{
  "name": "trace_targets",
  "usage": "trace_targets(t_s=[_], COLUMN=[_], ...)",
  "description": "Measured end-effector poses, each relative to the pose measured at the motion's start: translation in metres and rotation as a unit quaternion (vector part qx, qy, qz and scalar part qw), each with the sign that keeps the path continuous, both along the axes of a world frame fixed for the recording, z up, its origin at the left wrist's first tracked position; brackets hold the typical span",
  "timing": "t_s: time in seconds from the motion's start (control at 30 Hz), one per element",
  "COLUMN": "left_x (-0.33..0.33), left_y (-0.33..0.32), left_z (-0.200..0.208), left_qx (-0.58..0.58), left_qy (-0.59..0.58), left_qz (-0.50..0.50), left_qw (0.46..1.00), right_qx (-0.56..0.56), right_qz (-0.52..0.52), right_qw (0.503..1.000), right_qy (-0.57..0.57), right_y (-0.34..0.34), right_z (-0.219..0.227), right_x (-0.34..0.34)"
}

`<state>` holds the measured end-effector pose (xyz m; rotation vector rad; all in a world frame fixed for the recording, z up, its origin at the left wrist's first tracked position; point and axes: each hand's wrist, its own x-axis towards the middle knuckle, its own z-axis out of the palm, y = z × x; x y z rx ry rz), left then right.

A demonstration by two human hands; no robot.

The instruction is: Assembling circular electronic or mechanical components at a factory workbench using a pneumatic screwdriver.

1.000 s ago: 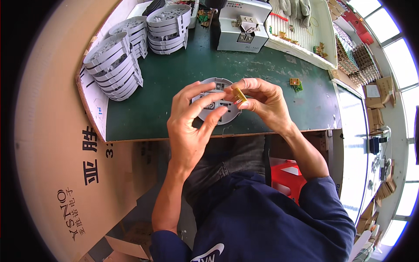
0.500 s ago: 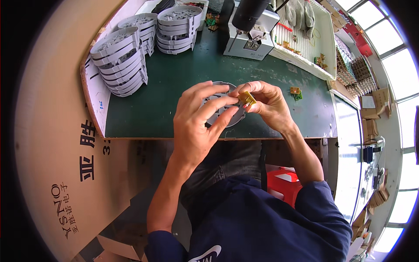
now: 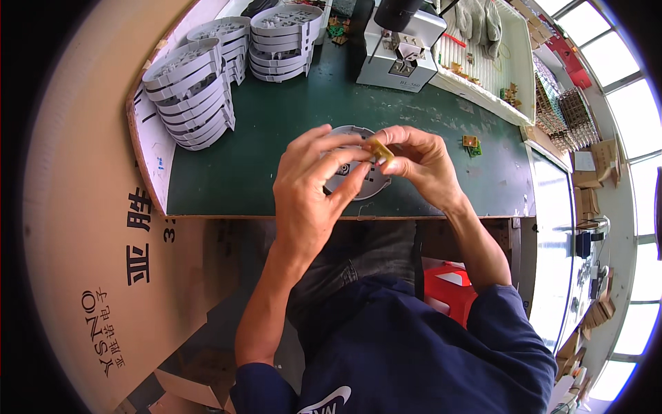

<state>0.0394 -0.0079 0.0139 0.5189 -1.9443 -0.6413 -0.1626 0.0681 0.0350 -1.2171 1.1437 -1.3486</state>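
Above a round grey plastic housing (image 3: 362,188) near the table's front edge, my right hand (image 3: 424,162) pinches a small yellow circuit board (image 3: 380,150) between thumb and fingers. From the other side my left hand (image 3: 310,169) brings its thumb and index fingertips together at the board's left edge; its other fingers are spread. The fingers hide part of the board and much of the housing below it. On the table to the right lies a small yellow-and-green circuit board piece (image 3: 472,144).
Stacks of grey round housings (image 3: 189,96) stand at the back left. A light grey bench machine (image 3: 396,62) is at the back centre, with a white ribbed tray (image 3: 483,83) of gloves and small boards beside it. A low white side panel (image 3: 157,155) borders the green table (image 3: 255,159).
The yellow board has shifted slightly left and turned between the fingers. My left thumb and index fingertips have closed in toward it.
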Motion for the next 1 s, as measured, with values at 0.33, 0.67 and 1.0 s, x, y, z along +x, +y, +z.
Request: trace_targets(t_s=[0.33, 0.67, 1.0], left_x=[-0.003, -0.006, -0.008], left_y=[-0.002, 0.001, 0.003], left_z=[-0.019, -0.015, -0.015], left_qx=[0.034, 0.067, 0.05], left_qy=[-0.183, -0.163, -0.19], left_qz=[-0.004, -0.001, 0.008], left_qw=[0.983, 0.984, 0.981], right_qx=[-0.11, -0.08, -0.032], right_qz=[-0.12, -0.115, -0.103], right_qw=[0.855, 0.835, 0.881], right_qy=[0.492, 0.532, 0.461], right_y=[-0.027, -0.029, -0.034], right_z=[0.001, 0.005, 0.002], right_x=[0.008, 0.009, 0.001])
